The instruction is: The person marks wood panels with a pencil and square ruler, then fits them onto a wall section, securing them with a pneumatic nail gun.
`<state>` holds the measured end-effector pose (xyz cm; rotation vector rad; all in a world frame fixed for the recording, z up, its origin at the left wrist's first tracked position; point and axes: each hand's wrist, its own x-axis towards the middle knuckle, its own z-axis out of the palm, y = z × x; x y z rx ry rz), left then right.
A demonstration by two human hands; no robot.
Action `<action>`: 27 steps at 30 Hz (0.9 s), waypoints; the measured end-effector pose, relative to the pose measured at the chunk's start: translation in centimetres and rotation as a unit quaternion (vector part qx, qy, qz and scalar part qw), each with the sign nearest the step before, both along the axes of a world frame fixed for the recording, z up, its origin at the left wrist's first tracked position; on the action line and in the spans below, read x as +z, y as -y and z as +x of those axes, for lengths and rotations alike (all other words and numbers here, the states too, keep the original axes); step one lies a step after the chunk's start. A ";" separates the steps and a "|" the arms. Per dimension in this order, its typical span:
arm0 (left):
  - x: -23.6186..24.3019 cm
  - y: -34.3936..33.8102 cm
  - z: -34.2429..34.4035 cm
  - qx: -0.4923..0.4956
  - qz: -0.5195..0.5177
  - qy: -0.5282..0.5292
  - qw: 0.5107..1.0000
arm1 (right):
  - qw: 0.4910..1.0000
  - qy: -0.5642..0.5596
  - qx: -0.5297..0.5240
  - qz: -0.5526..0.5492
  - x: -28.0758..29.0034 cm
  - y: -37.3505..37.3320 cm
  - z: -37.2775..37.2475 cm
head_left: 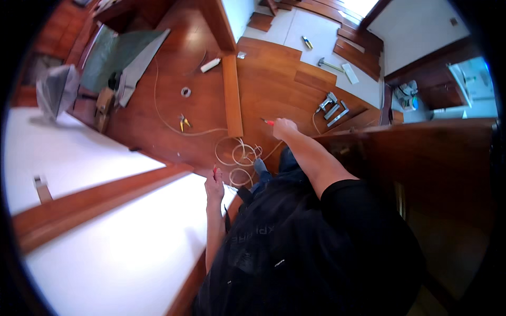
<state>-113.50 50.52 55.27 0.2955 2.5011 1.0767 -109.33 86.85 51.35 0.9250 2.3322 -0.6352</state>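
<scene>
While my right hand [284,129] is gripping a red-handled tool [270,122] right of the wood strip [232,96], my left hand [214,188] is clutching a red item [214,168], nearer me, left of it

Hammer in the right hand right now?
No, the hammer lies on the pale floor area, while the right hand grips a small red thing.
</scene>
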 end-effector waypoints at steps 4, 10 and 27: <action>-1.9 -3.0 -7.5 -0.067 -0.009 -0.050 0.996 | 0.999 -0.002 -0.032 -0.034 -2.1 -2.3 -2.2; -10.4 -7.1 -13.8 -0.126 -0.088 0.085 0.985 | 0.994 -0.029 -0.038 -0.095 -9.0 -10.9 -8.6; -4.7 -40.8 -39.9 -0.426 -0.129 0.056 0.894 | 0.935 -0.064 -0.217 -0.275 -5.9 -24.0 -10.2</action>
